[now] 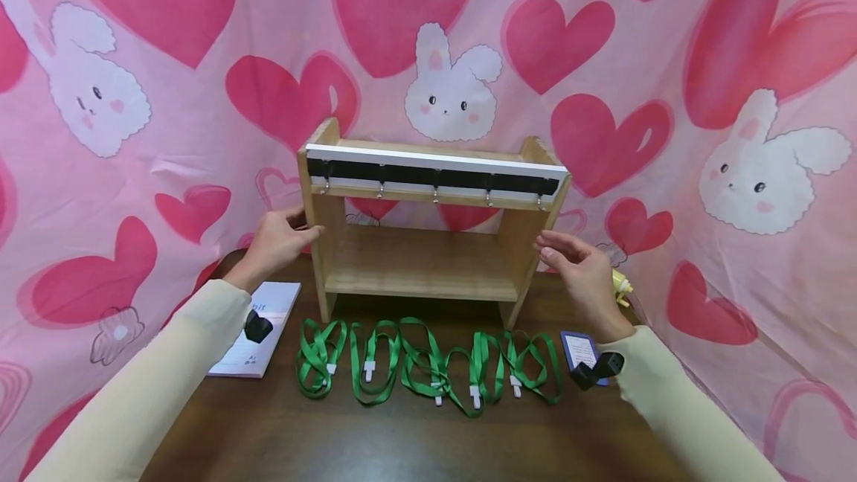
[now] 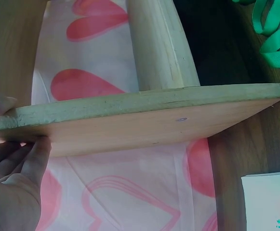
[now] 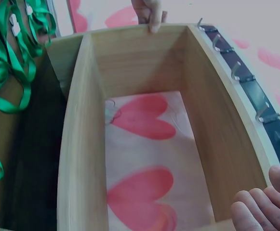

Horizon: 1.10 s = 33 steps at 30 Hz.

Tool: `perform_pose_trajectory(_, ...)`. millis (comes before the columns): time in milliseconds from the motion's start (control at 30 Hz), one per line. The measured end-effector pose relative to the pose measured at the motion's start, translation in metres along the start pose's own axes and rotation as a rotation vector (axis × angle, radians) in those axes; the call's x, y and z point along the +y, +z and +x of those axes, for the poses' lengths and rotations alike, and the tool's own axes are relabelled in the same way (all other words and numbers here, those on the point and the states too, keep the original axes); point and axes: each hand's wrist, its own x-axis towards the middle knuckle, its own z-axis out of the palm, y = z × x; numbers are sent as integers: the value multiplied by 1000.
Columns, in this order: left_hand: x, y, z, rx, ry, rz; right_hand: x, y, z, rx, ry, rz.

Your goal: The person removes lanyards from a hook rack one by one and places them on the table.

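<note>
A small wooden shelf (image 1: pixel 422 262) stands upright on the table, a black strip with several metal hooks (image 1: pixel 435 177) along its upper front. My left hand (image 1: pixel 277 240) grips the shelf's left side panel (image 2: pixel 130 125), thumb at the front edge and fingers against the outer face. At the right side panel, my right hand (image 1: pixel 582 274) has its fingertips close to the edge; in the right wrist view that hand (image 3: pixel 265 207) is partly cut off, and whether it touches the wood I cannot tell. Several green lanyards (image 1: pixel 485 363) with white clips lie in front of the shelf.
A white booklet (image 1: pixel 271 311) lies to the left on the brown table (image 1: pixel 402 445). To the right is a blue-edged card (image 1: pixel 581 352), partly behind my wrist, with a yellow object (image 1: pixel 621 285) behind it. A pink cloth (image 1: pixel 288 13) with hearts and rabbits hangs behind.
</note>
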Motion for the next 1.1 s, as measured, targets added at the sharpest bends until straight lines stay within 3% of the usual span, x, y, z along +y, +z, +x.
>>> perform_pose_trajectory(200,1,0,0,-3,-8,3,2,-13,4,37,-2,29)
perform_pose_trajectory(300,0,0,0,-2,-4,-1,4,-20,5,67,9,-18)
perform_pose_trajectory(533,-5,0,2,26,33,1,9,-33,8,103,10,30)
perform_pose_trajectory(900,-10,-2,3,34,46,32,16,-49,14,132,-102,-347)
perform_pose_trajectory(1100,-9,-4,1,24,53,93,18,-61,16,65,-121,-605)
